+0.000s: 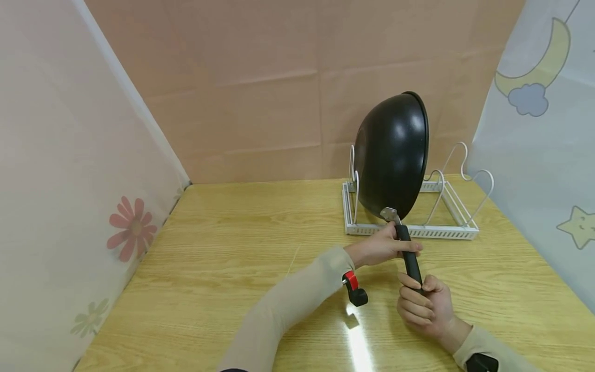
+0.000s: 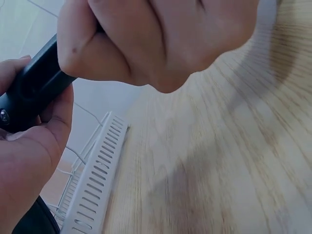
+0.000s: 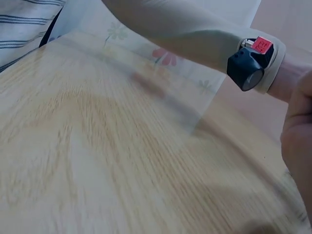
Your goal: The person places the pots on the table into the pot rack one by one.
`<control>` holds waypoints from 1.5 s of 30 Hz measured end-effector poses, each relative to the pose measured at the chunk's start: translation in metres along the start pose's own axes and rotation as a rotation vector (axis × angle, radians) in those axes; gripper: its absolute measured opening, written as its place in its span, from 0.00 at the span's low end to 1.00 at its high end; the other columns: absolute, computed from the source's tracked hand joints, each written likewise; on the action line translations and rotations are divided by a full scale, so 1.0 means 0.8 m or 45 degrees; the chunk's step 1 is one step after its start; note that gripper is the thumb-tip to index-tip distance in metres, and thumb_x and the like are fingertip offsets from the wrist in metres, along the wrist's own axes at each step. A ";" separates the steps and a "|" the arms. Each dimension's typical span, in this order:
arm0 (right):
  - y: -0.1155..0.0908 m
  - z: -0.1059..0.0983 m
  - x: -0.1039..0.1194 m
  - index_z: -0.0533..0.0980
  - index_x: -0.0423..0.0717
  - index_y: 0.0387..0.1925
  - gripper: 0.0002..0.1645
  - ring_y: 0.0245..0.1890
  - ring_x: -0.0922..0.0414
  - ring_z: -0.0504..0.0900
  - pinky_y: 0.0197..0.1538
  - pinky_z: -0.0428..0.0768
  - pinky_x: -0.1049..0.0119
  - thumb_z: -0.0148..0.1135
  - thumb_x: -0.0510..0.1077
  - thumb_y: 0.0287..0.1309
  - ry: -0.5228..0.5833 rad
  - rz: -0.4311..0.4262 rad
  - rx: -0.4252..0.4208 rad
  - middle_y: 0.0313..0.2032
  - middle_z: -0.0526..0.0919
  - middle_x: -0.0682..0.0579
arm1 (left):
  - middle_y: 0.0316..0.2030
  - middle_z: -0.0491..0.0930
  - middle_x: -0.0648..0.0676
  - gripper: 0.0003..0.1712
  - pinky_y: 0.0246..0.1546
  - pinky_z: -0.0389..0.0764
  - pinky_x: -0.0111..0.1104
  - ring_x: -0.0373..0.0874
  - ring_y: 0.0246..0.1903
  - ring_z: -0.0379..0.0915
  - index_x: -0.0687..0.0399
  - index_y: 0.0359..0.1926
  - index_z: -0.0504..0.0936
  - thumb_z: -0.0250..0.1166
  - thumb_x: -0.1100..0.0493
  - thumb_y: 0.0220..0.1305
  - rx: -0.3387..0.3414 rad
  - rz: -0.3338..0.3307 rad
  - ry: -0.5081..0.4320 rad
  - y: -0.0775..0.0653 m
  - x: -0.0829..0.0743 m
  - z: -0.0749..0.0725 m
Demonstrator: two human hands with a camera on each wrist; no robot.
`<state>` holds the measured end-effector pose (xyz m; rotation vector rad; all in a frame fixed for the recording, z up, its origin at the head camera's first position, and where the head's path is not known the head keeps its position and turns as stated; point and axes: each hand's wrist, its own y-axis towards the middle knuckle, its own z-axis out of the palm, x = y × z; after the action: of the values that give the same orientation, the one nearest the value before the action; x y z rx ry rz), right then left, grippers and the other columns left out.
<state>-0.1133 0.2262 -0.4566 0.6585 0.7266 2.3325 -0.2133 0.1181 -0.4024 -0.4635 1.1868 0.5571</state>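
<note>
A black wok point(image 1: 392, 150) stands on its side, tilted up, at the white wire rack point(image 1: 441, 233); whether it rests on the rack or hangs just above it, I cannot tell. Its black handle point(image 1: 411, 261) points down toward me. Close to the metal bracket, my left hand point(image 1: 381, 248) holds the handle between thumb and fingers. Lower down, my right hand point(image 1: 427, 307) grips the handle's end with curled fingers. The left wrist view shows both hands on the handle point(image 2: 36, 83), with the wok's dark edge point(image 2: 36, 219) at the lower corner.
The rack has curved white wire dividers point(image 1: 485, 188) to the right of the wok. Under everything lies a wood-grain table point(image 1: 209, 268). A tan backdrop point(image 1: 260, 103) rises behind, and patterned sheets point(image 1: 553, 155) flank the sides.
</note>
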 end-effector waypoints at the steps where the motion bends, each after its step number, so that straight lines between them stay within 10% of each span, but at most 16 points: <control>1: -0.002 -0.001 0.001 0.46 0.55 0.24 0.15 0.08 0.66 0.55 0.11 0.54 0.77 0.40 0.41 0.58 -0.013 0.014 -0.017 0.15 0.57 0.59 | 0.27 0.79 0.53 0.15 0.37 0.81 0.27 0.40 0.30 0.78 0.58 0.27 0.70 0.55 0.77 0.69 0.001 -0.002 0.012 0.000 0.000 0.000; 22: -0.029 -0.006 0.014 0.64 0.52 0.34 0.04 0.13 0.61 0.50 0.23 0.49 0.67 0.41 0.42 0.57 -0.270 0.205 -0.301 0.18 0.53 0.56 | 0.26 0.80 0.50 0.13 0.37 0.81 0.27 0.38 0.30 0.78 0.55 0.33 0.68 0.59 0.75 0.67 -0.035 -0.045 0.108 -0.006 0.016 -0.005; 29: -0.032 0.000 0.022 0.67 0.48 0.40 0.11 0.20 0.55 0.49 0.37 0.66 0.67 0.40 0.41 0.57 -0.326 0.244 -0.406 0.23 0.51 0.52 | 0.30 0.80 0.53 0.14 0.41 0.81 0.30 0.40 0.33 0.79 0.54 0.38 0.64 0.57 0.75 0.68 -0.051 -0.085 0.043 -0.009 0.013 -0.006; 38: -0.042 0.011 0.047 0.67 0.43 0.53 0.21 0.42 0.52 0.72 0.55 0.68 0.57 0.33 0.35 0.61 -0.458 0.412 -0.547 0.42 0.75 0.48 | 0.38 0.77 0.50 0.17 0.43 0.82 0.37 0.41 0.42 0.79 0.67 0.55 0.65 0.59 0.68 0.70 -0.087 -0.159 0.150 -0.013 0.012 -0.012; 45: -0.042 0.026 0.077 0.66 0.40 0.63 0.27 0.52 0.49 0.76 0.60 0.70 0.51 0.30 0.33 0.67 -0.743 0.668 -0.635 0.52 0.78 0.44 | 0.42 0.75 0.48 0.18 0.46 0.82 0.39 0.40 0.42 0.77 0.55 0.57 0.67 0.61 0.63 0.69 -0.120 -0.198 0.275 -0.025 0.008 -0.020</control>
<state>-0.1303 0.2966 -0.4458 1.3145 -0.3214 2.4200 -0.2105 0.0938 -0.4127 -0.7036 1.3204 0.4376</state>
